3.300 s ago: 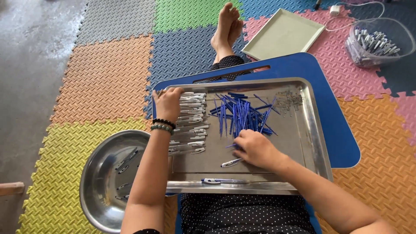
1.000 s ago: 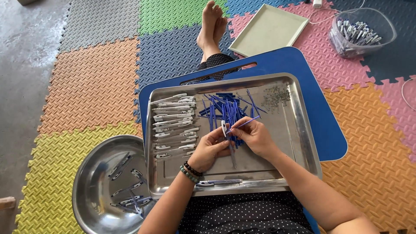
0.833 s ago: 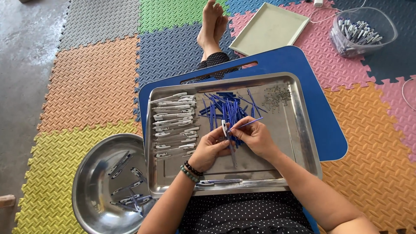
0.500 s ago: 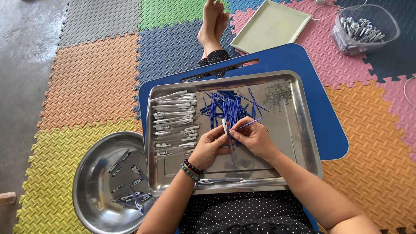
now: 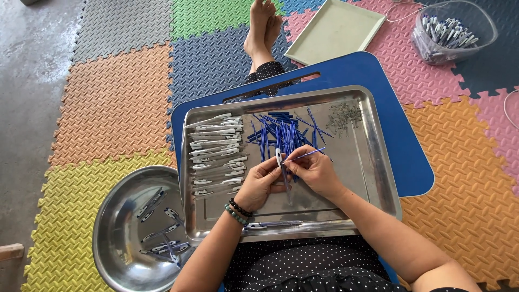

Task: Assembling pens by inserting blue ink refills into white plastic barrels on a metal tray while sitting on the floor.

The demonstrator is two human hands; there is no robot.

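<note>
Blue refill [image 5: 310, 154] between right fingertips [image 5: 292, 160].

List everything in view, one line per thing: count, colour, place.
metal tray: one, silver, on the blue board
blue board: one, under the tray
blue refills: a pile, tray centre
white barrels: a row, many, tray left
small metal parts: a cluster, tray top right
round bowl: one, silver, left, holds pens
green tray: one, pale, on the mat
clear tub: one, top right, holds pens
left hand: holds a white barrel
right hand: pinches a blue refill
</note>
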